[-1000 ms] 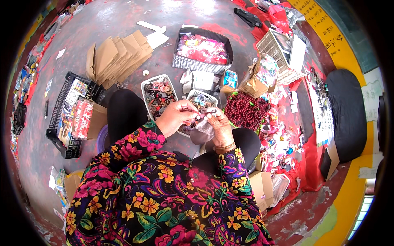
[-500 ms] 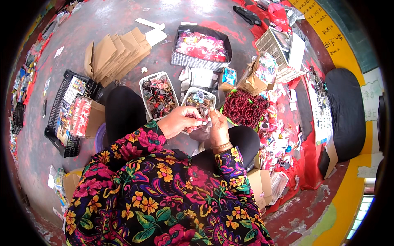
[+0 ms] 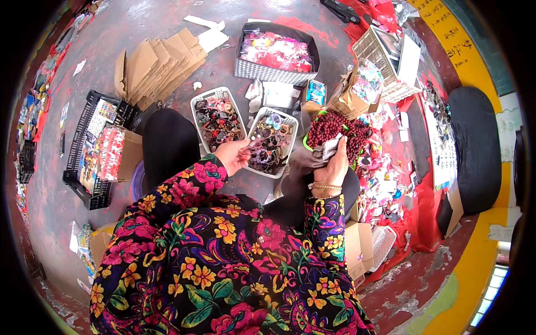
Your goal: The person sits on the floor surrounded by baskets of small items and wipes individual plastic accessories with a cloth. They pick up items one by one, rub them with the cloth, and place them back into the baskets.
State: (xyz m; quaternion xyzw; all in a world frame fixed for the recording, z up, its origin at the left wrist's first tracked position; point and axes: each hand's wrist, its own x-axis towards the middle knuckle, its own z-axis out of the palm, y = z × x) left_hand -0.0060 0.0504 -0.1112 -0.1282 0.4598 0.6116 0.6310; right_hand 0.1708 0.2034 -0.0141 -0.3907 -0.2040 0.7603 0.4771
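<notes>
My left hand is at the near left edge of a white basket of hair ties. Its fingers are pinched together, and whatever they hold is too small to name. My right hand grips a greyish-brown cloth that hangs over my right knee. Just beyond that hand lies a heap of dark red beads, with bright green showing at its edge. A second white basket, full of dark and coloured hair ties, stands left of the first.
A checked box with pink packets stands ahead. Folded cardboard and a black crate lie left. At right are an open carton, a wicker basket and scattered small goods on red cloth.
My hands, close together before, have moved apart. The right went right and now holds the cloth; the left moved slightly left, beside the hair-tie basket.
</notes>
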